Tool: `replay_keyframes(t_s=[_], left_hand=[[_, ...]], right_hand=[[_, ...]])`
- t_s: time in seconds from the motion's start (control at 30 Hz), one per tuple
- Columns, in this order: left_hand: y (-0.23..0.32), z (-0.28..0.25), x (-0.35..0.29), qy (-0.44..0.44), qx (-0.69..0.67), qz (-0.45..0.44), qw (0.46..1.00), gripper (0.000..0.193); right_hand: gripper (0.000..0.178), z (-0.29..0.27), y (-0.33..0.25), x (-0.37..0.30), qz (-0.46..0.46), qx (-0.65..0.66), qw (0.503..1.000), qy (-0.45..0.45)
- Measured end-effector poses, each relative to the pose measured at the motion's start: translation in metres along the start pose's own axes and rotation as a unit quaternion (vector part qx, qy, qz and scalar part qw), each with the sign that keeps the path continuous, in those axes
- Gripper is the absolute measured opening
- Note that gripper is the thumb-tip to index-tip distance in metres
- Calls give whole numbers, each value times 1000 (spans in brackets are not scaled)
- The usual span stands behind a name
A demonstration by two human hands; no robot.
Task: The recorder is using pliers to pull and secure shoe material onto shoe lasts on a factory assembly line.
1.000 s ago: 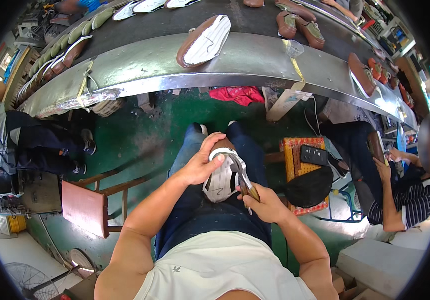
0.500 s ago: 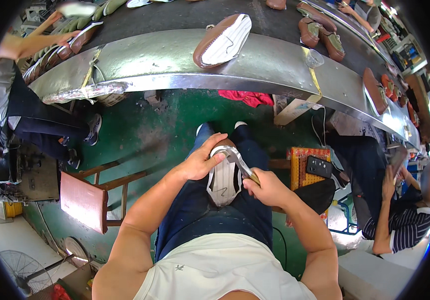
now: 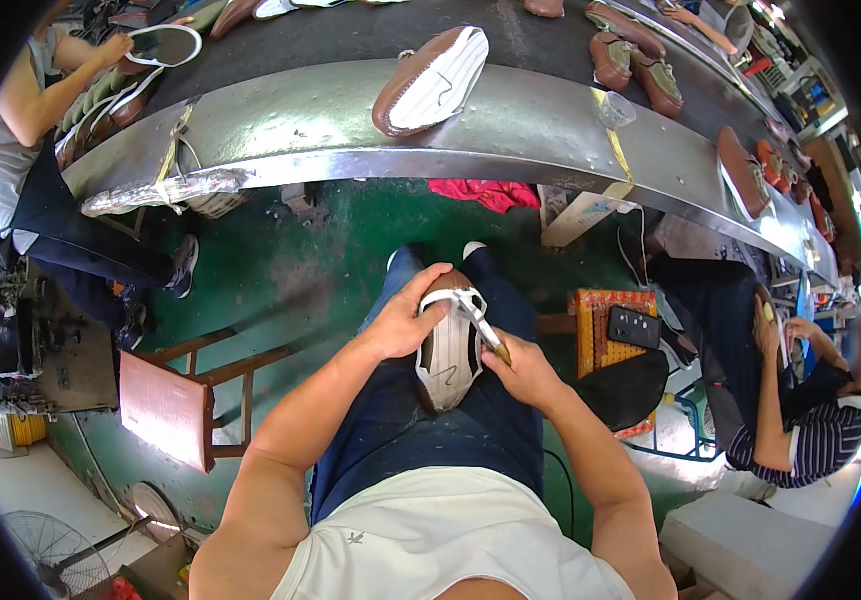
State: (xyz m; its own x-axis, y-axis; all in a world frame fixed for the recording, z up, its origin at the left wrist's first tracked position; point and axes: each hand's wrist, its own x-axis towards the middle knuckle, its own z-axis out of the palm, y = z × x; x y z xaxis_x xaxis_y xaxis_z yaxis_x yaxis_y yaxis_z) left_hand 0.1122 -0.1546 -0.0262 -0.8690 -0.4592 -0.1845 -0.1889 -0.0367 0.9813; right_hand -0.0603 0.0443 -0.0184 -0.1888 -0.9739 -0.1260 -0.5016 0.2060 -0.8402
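Note:
Sole up on my lap lies a shoe (image 3: 440,365) with a brown upper, a pale grooved bottom and a white edge strip around its far end. My left hand (image 3: 408,312) is wrapped around that far end on its left side, thumb over the rim. My right hand (image 3: 525,370) is closed around the handle of a silver metal hand tool with a curved head (image 3: 470,308); the head touches the shoe's far end. Its exact kind cannot be made out. Ahead on the bench edge, another brown shoe (image 3: 430,85) shows its white sole.
A metal-edged bench (image 3: 320,110) curves across ahead, bearing several brown shoes (image 3: 630,60). A wooden stool (image 3: 165,405) stands left, a phone (image 3: 635,327) on a beaded seat right. One person (image 3: 25,150) at left holds a sole; another (image 3: 800,430) sits at right handling a shoe.
The tool's head has shifted slightly at the shoe's far end, and its handle is steeper. The person at left has lifted a white-rimmed sole into clear view. My view has shifted slightly.

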Motion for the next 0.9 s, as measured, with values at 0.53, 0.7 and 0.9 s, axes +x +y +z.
replay_keyframes(t_s=[0.53, 0.7, 0.9], left_hand=[[22, 38, -48, -109, 264, 391, 875, 121], [22, 70, -87, -113, -54, 98, 987, 112], [22, 112, -89, 121, -181, 14, 976, 73]], right_hand=[[60, 33, 6, -33, 266, 763, 574, -132], [46, 31, -9, -36, 387, 722, 573, -29], [48, 62, -29, -37, 458, 632, 622, 66]])
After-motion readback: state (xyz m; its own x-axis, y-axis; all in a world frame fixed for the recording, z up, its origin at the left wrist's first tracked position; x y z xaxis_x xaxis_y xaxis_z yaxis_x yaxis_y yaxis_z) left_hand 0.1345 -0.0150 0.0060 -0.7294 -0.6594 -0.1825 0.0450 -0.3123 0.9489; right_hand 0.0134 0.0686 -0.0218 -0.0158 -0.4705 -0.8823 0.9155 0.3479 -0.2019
